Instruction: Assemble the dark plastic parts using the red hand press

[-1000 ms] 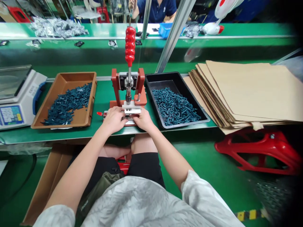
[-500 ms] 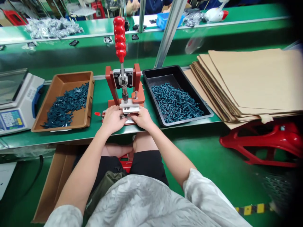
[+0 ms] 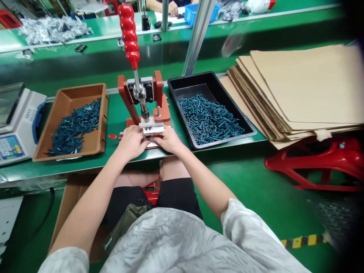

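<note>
Left hand (image 3: 131, 143) at the near end of a red-painted metal hand press (image 3: 123, 94), fingers pressed together and curled down over its base. Right hand (image 3: 169, 140) just beside it, fingers also close together, reaching in under a bright steel block (image 3: 151, 126). Between both hands, a small dark part (image 3: 146, 140) on the press base, mostly hidden by the fingers; any pinch on it impossible to tell. Above, a lobed, glossy red plastic handle (image 3: 128, 32) on a steel rod, tilted toward upper left.

Left of the press, a brown tray (image 3: 102, 113) heaped with flat, dark teal plastic pieces (image 3: 74, 127). Right of it, a black tray (image 3: 187, 81) of ribbed teal screw-shaped pieces (image 3: 209, 121). Farther right, a stack of corrugated cardboard sheets (image 3: 301, 83), edges fanned. At far left, a digital scale (image 3: 21, 113) with a blue-edged keypad, its lettering too small to read. Below the bench at right, a red plastic stool (image 3: 313, 163) lying on its side; at upper right, a blue plastic bin (image 3: 197, 13).
</note>
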Tool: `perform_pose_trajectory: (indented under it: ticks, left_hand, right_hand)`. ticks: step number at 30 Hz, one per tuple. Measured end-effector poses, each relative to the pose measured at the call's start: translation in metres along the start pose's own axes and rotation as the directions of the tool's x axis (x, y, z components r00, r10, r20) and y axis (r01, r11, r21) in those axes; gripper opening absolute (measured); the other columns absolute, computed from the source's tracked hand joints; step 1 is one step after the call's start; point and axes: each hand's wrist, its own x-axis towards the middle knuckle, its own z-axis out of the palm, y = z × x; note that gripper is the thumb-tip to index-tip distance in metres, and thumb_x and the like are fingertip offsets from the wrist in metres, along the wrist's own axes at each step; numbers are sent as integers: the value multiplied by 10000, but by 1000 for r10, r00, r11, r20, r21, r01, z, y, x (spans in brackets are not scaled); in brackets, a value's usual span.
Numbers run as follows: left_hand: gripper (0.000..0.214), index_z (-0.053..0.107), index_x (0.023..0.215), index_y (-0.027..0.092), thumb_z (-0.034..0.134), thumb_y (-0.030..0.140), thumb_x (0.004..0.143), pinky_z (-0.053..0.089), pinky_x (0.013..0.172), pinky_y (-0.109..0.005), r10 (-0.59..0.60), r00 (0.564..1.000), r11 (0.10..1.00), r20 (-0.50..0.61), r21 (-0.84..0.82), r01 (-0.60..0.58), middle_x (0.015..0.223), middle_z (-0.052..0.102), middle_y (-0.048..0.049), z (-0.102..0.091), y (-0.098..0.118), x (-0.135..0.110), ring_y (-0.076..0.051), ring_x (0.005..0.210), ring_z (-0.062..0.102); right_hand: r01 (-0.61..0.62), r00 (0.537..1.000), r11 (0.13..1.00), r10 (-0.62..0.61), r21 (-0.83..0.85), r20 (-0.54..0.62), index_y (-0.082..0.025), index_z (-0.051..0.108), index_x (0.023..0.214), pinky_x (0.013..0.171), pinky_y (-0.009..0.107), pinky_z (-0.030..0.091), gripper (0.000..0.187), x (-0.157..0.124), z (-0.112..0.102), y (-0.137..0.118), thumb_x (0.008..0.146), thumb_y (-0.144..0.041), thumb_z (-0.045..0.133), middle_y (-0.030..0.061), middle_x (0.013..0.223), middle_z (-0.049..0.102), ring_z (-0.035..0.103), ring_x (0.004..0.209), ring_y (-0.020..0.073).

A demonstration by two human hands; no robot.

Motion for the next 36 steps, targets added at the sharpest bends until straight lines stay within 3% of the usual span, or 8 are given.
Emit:
perform_pose_trajectory:
  ticks: [15,20,22,24,26,29,32,36]
  left_hand:
    - [282,745,988,181,571,375,880,419,1009,-544,-15,999,999,-50,32,16,1170,613,-156,9,2,-1,-361,1177,511]
    - [271,713,1060,192,575,349,888,395,1074,-539,29,979,998,-199,-56,-41,1242,615,-139,10,5,-21,-343,1244,512]
    - [322,671,1160,202,580,359,893,347,1130,-553,-74,900,993,-430,-118,25,1332,576,-140,11,-1,-34,-336,1305,484]
    - [434,589,1285,198,578,404,903,307,1172,-550,-301,703,950,-645,-266,163,1411,517,-160,13,-12,-42,-328,1364,444]
    - [525,468,1405,200,479,470,955,349,1165,-506,-517,546,846,-659,-490,210,1447,491,-171,16,-24,-42,-292,1369,463]
    - [578,337,1499,231,242,528,1012,425,1120,-459,-589,662,728,-464,-660,185,1442,536,-151,21,-30,-27,-246,1321,539]
    - [686,307,1530,173,289,590,985,358,1170,-508,-437,826,842,-355,-483,238,1478,517,-183,20,-20,-15,-298,1381,489]
    - [825,250,1537,43,365,614,952,278,1178,-621,-304,920,947,-247,-183,264,1483,482,-271,11,-6,-13,-385,1385,466]
  right_hand:
    - [-11,1000,993,10,-120,-16,-173,719,1130,1018,420,518,291,0,4,-3,884,-164,564,113,1227,651,636,1132,266]
    - [-5,1000,992,2,-123,-20,-172,727,1099,1022,425,520,275,0,1,-5,875,-178,567,118,1242,638,628,1152,271]
    - [-6,1000,992,5,-124,-8,-173,732,1090,1023,421,521,269,1,0,-7,879,-179,566,121,1252,635,625,1158,271]
    - [-3,1000,993,3,-120,0,-178,738,1085,1019,414,524,265,1,0,-7,878,-182,573,117,1261,634,622,1164,270]
    - [-8,1000,993,8,-115,-4,-184,743,1073,1013,410,527,257,1,0,-8,876,-183,578,112,1253,639,622,1163,269]
    - [-44,999,993,43,-113,-14,-187,744,1053,1011,414,524,242,1,1,-8,872,-190,584,112,1225,648,626,1149,269]
    - [-65,998,995,63,-81,-23,-185,744,1012,1010,406,516,214,0,1,-5,864,-208,592,111,1186,659,633,1126,264]
    - [-145,989,989,145,9,-39,-154,722,984,946,395,530,216,2,0,3,825,-205,586,107,1066,705,664,1030,259]
